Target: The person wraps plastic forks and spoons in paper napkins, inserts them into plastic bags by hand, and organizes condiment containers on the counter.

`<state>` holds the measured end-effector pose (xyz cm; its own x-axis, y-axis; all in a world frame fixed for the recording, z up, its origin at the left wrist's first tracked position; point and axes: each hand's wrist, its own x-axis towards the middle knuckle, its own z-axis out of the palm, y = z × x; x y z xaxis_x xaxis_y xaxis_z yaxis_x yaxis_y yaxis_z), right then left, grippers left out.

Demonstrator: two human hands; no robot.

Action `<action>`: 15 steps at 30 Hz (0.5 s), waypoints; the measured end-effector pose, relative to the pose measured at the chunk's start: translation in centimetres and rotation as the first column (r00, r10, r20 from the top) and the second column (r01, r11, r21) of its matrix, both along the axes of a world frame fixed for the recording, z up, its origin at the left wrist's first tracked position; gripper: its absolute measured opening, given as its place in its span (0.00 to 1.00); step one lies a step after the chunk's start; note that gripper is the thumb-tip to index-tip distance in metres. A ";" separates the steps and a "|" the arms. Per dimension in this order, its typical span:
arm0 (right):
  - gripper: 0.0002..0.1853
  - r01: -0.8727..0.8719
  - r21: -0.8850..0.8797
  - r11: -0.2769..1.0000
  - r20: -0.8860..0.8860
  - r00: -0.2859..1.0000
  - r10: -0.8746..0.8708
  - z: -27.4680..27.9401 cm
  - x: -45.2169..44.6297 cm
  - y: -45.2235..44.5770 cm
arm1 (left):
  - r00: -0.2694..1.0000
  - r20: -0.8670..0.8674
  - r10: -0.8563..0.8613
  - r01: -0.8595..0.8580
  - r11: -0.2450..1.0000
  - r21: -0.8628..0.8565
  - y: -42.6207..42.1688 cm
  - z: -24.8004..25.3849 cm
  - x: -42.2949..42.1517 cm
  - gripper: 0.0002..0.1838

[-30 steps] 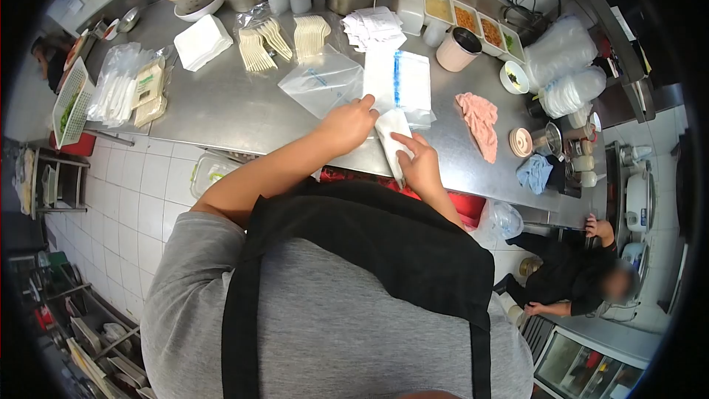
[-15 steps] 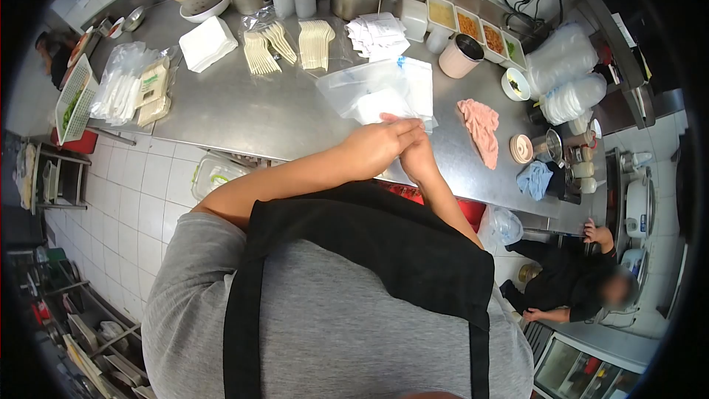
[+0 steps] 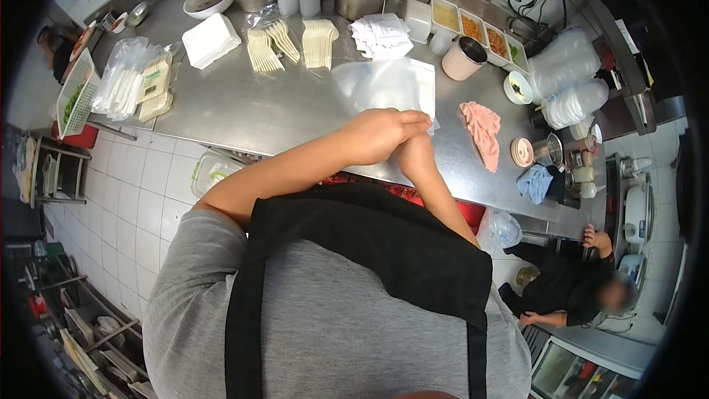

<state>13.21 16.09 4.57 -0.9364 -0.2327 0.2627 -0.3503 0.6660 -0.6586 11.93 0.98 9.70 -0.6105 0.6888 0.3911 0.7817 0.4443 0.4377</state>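
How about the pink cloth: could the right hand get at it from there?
Probably yes: the counter between the right hand and the pink cloth looks mostly bare, though the left hand partly covers the right one.

From my end I've got a shiny steel counter [image 3: 236,118], with a flat white stack [image 3: 427,87], pink rag [image 3: 481,133], blue cloth [image 3: 533,182] and black-topped tumbler [image 3: 459,64] sitting right on it.

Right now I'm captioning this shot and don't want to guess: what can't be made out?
- Head view: right hand, fingers mostly hidden behind the left hand.
- Head view: plastic bag, near edge covered by the hands, surface blurred.
- Head view: papers, any writing too small to read.
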 end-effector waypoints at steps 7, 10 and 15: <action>0.18 0.083 -0.766 0.638 0.066 0.997 -0.051 -1.1 -0.9 0.2 | 0.988 -0.051 -0.143 0.146 0.988 0.057 0.8 0.1 0.3 0.31; 0.21 0.166 -0.805 0.569 0.150 0.986 -0.076 -0.4 -0.7 1.1 | 0.979 0.061 -0.195 0.194 0.981 0.029 0.9 0.0 0.9 0.29; 0.22 -0.066 -0.039 0.997 -0.108 0.992 0.061 -4.5 -0.9 3.5 | 0.953 0.060 -0.298 0.297 0.954 0.025 1.7 -1.6 0.3 0.30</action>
<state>12.31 19.58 0.05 -0.8861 -0.2773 0.3714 -0.4609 0.6127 -0.6421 12.26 2.63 8.09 -0.4021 0.8373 0.3705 0.8482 0.1882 0.4951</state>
